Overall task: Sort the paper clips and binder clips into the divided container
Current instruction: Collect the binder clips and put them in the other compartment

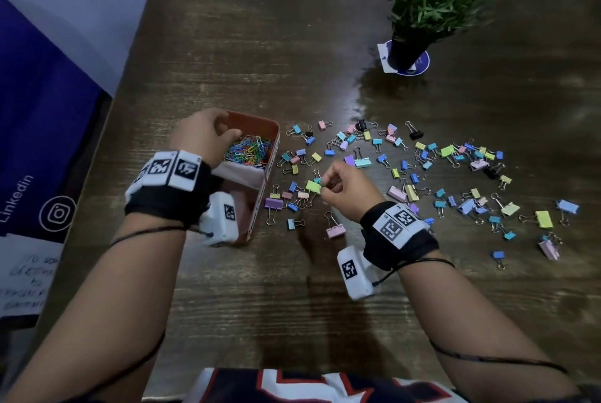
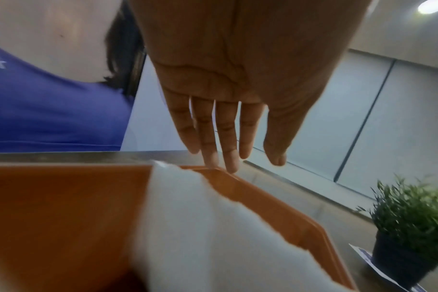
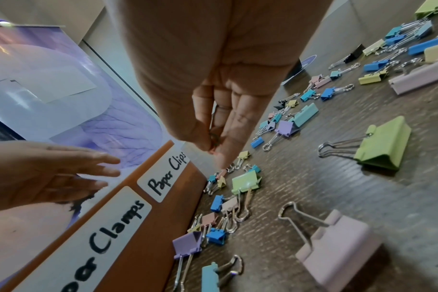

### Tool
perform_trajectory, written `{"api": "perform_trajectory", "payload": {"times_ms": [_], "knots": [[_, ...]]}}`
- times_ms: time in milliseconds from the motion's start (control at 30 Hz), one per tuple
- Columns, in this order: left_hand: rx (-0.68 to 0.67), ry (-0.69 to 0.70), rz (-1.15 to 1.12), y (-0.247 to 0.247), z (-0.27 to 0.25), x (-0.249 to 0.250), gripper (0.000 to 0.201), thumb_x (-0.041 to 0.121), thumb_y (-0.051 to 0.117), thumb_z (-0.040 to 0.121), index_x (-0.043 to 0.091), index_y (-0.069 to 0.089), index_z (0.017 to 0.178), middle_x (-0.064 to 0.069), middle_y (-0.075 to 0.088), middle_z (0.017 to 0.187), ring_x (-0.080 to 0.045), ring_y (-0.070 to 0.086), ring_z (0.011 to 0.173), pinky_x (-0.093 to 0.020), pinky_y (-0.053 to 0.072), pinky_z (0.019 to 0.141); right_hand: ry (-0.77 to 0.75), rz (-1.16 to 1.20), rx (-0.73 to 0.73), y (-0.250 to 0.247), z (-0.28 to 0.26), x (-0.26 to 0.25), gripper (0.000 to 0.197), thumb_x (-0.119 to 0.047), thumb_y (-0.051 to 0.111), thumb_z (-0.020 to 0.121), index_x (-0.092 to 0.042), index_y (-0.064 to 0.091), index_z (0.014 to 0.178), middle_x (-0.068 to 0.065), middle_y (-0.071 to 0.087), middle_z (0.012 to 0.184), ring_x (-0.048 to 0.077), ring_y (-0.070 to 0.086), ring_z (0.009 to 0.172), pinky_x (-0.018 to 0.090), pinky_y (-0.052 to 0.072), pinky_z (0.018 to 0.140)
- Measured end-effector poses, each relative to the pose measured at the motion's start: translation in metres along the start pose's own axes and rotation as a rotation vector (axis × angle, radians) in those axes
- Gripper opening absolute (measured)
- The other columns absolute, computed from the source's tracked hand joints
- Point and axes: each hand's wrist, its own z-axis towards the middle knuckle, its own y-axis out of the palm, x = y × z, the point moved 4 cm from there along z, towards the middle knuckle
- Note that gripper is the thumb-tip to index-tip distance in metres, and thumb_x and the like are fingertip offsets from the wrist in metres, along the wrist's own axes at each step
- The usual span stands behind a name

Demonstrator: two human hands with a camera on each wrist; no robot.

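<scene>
Paper clips, a mixed-colour heap too tangled for me to count, filled the far compartment of 1 orange divided container at the left of the dark wooden table. I saw 2 compartments, split by 1 white divider; the near one was mostly hidden under the left wrist. On the container's outer wall I read 2 white labels: "Paper Clips" on the far one, and on the near one, partly cut off, a word ending in "Clamps".

My left hand hovered over the far compartment with its fingers straight and spread, holding nothing; 2 fingertips appeared to touch the container's far rim. My right hand was just right of the container, its thumb and fingers pinching 1 small green thing just above the table; I could not tell which kind of clip it was. The 2 hands were apart.

Binder clips in pastel pink, purple, blue, green, yellow and black lay scattered across the table to the right of the container, several dozen, too many and too overlapped for an exact count. 1 potted plant stood on 1 round blue coaster at the far right, well apart from the clips.
</scene>
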Motion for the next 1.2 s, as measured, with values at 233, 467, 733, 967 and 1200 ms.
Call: {"api": "perform_trajectory", "payload": {"times_ms": [233,467,733,967,1200], "knots": [[0.037,-0.052,0.044,0.016,-0.035,-0.054,0.055,0.045,0.052,0.093,0.019,0.043,0.141,-0.016,0.047,0.136,-0.037,0.042,0.125,-0.048,0.035,0.105,-0.013,-0.046,-0.004,0.006,0.007,-0.004,0.019,-0.003,0.058,0.088,-0.019,0.051,0.084,0.001,0.056,0.08,0.032,0.065,0.083,0.03,0.051,0.069],[0.136,0.026,0.065,0.037,-0.057,-0.058,0.062,0.048,0.039,0.097,0.021,0.024,0.151,-0.006,0.029,0.154,-0.03,0.032,0.137,-0.047,0.029,0.108,-0.34,-0.044,0.246,0.014,0.024,-0.053,0.021,-0.001,0.055,0.088,-0.015,0.058,0.104,-0.002,0.058,0.09,0.016,0.06,0.083,0.036,0.054,0.077],[0.189,0.054,0.062,0.045,-0.061,-0.063,0.061,0.049,0.035,0.098,0.02,0.025,0.151,-0.002,0.026,0.156,-0.025,0.032,0.139,-0.046,0.032,0.106,-0.557,-0.14,0.234,0.059,0.057,-0.104,0.026,0.005,0.055,0.081,-0.009,0.063,0.102,0.007,0.062,0.099,0.021,0.061,0.088,0.041,0.051,0.08],[0.192,0.039,0.067,0.044,-0.061,-0.063,0.061,0.049,0.034,0.098,0.021,0.024,0.151,0.0,0.025,0.156,-0.023,0.032,0.138,-0.044,0.031,0.107,-0.381,-0.476,-0.011,0.081,0.076,-0.098,0.045,0.001,0.047,0.09,-0.016,0.054,0.131,0.006,0.055,0.13,0.026,0.056,0.115,0.041,0.047,0.093],[0.216,0.041,0.125,0.042,-0.06,-0.06,0.061,0.045,0.041,0.098,0.017,0.028,0.15,-0.005,0.028,0.156,-0.028,0.029,0.14,-0.047,0.024,0.11,-0.611,-0.172,0.263,0.046,0.038,-0.08,0.027,0.0,0.045,0.086,-0.007,0.062,0.106,0.006,0.061,0.102,0.024,0.057,0.094,0.038,0.05,0.08]]}}
